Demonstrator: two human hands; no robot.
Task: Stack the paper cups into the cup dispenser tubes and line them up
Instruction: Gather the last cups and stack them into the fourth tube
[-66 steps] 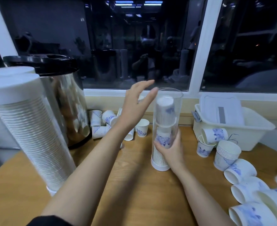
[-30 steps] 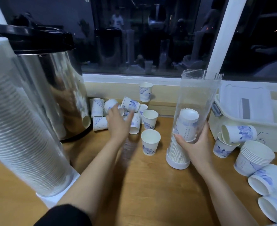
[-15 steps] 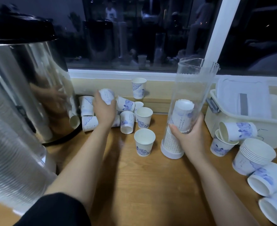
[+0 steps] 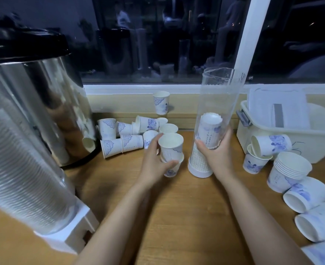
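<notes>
- While right hand [image 4: 216,153] wraps low around clear tube [image 4: 218,119], thumb on the near-left side and fingers curled round the right, forearm runs in from tabletop's near right edge.
- Tube upright mid-tabletop on white base, cup stack [image 4: 208,134] inside it, upper part empty.
- Left hand [image 4: 154,165] closed round two nested cups [image 4: 171,153], mouths up, just left of tube base; thumb on the near side, fingers behind, forearm angled in from near edge.
- Loose cups [image 4: 125,134] in a heap toward far edge, beside metal urn [image 4: 41,104] at far left.
- More cups [image 4: 290,169] stacked and tipped along right edge, near white bin [image 4: 284,138].
- Full dispenser [image 4: 24,176] at near left corner.
</notes>
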